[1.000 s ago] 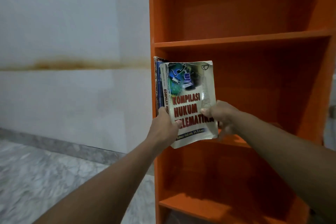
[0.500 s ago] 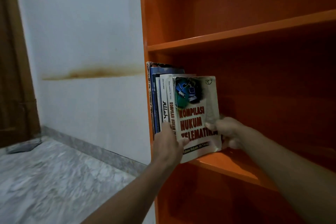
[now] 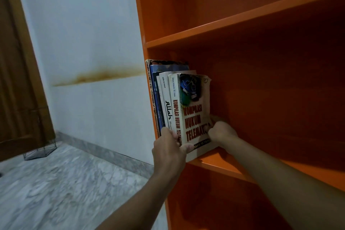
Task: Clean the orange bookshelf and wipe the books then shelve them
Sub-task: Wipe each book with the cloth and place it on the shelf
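I'm reading "KOMPILASI HUKUM TELEMAT…" on the front book (image 3: 195, 115), cover and spine; the white book (image 3: 166, 99) beside it is showing "Allah".

books (image 3: 168, 99) on middle shelf (image 3: 233, 166), far left | floor rack (image 3: 40, 147) left of bookshelf (image 3: 261, 24)

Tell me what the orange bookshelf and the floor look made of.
The orange bookshelf is probably laminated or painted board: smooth, even colour, slight sheen on shelf edges. The floor looks like polished marble or marble-look tile: grey veining, faint gloss.

The bookshelf (image 3: 205, 31) is orange, the book (image 3: 196, 117) cream with red lettering, the floor (image 3: 65, 192) seemingly grey-veined.
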